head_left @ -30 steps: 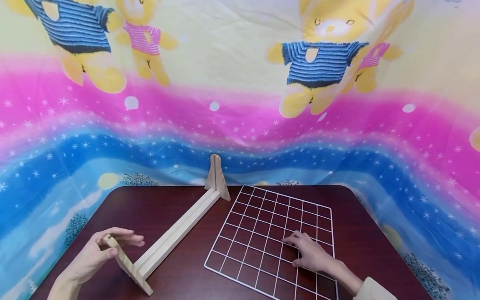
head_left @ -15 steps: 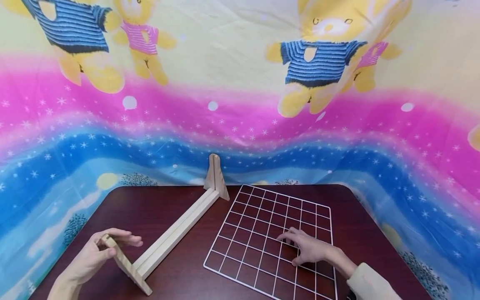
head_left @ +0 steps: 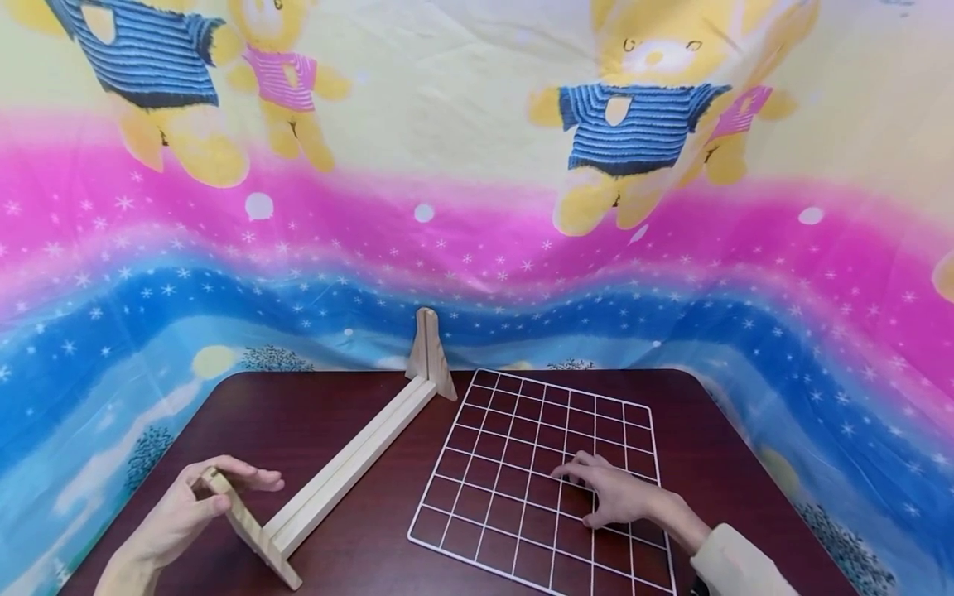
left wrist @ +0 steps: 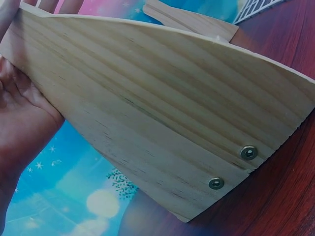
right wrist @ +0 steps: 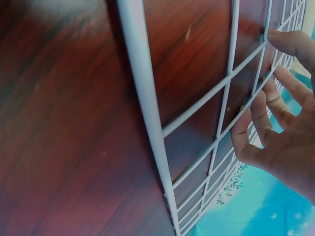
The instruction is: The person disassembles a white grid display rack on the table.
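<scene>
A pale wooden stand rests on the table, its grooved crossbar [head_left: 358, 462] joining a near end board [head_left: 249, 523] and a far end board [head_left: 430, 356]. My left hand [head_left: 167, 507] grips the tip of the near board, thumb on one side and fingers reaching past it. Two round bolts [left wrist: 248, 152] show on that board's outer face in the left wrist view. To the right lies a white wire grid panel [right wrist: 145, 73]. My right hand [head_left: 617, 497] holds its wires near the right side, with curled fingertips and thumb at the wires in the right wrist view.
The dark red-brown table [head_left: 350, 555] has rounded far corners. Behind and around it hangs a cloth backdrop [head_left: 447, 248] printed with teddy bears, close to the far end board. A strip of table separates the crossbar from the grid panel.
My right hand first slid slightly left over the wires; since then the grid panel has shifted a little, its far edge going left. My left hand and the stand stay in place.
</scene>
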Demonstrator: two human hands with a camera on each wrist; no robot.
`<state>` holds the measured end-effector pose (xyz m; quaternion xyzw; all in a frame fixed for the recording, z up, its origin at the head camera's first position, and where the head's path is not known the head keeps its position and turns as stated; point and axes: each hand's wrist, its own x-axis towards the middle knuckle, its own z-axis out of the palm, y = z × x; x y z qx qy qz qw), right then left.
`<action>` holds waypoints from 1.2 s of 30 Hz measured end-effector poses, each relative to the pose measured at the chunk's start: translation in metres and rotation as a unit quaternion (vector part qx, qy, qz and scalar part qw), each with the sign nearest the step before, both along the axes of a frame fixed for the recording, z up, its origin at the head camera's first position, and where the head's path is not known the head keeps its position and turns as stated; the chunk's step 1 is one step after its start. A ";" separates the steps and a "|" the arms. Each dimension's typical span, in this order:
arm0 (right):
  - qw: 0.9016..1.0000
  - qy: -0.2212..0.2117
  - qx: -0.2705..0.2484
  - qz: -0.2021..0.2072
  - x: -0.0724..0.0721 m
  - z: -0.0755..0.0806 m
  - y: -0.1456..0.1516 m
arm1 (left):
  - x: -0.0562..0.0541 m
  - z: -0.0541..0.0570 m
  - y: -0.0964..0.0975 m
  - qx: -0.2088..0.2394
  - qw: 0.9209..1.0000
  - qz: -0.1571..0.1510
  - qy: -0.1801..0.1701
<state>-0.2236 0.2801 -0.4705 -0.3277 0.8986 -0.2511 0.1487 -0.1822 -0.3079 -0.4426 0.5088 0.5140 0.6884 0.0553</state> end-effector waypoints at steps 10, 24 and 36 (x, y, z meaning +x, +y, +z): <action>1.000 -0.002 0.003 0.014 -0.004 -0.001 0.003 | 0.000 -0.003 -0.001 0.003 1.000 0.003 -0.011; 1.000 -0.021 0.010 0.019 -0.011 0.001 0.006 | 0.008 -0.006 0.001 0.009 0.999 0.047 -0.021; 0.999 -0.021 0.014 0.036 -0.019 0.002 0.006 | 0.021 -0.006 0.010 0.006 0.994 0.107 -0.034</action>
